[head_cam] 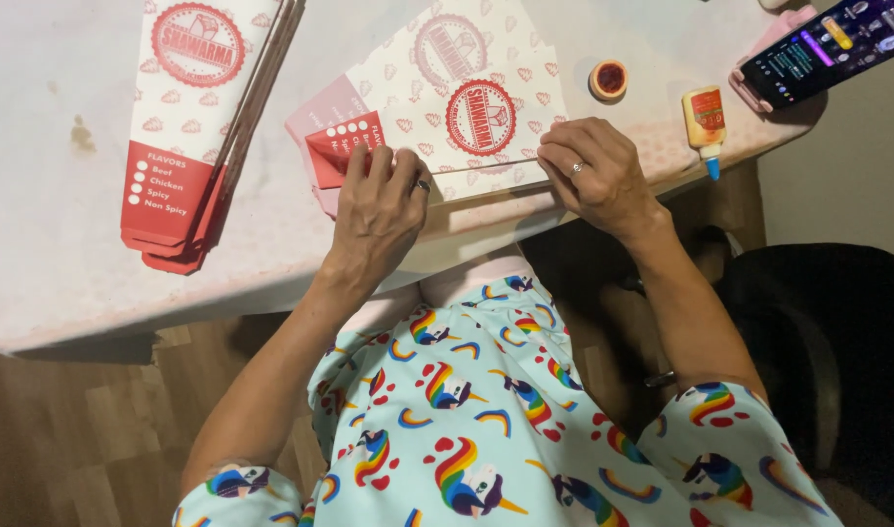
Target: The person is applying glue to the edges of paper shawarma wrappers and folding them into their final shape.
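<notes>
A flat printed paper sleeve (457, 98), white with red round emblems and a red end flap, is laid at the near edge of the pale counter (57, 254). Its red flap is pressed down by the left hand (379, 210), whose fingers are bent and close together, the tips set on the flap's fold. The sleeve's right lower edge is held flat by the right hand (593, 171), loosely curled, knuckles up. A stack of like sleeves (188, 127) is placed well apart at the left. A small glue bottle (704, 122), a red-filled cap (609, 79) and a phone (828, 49) are set to the right.
</notes>
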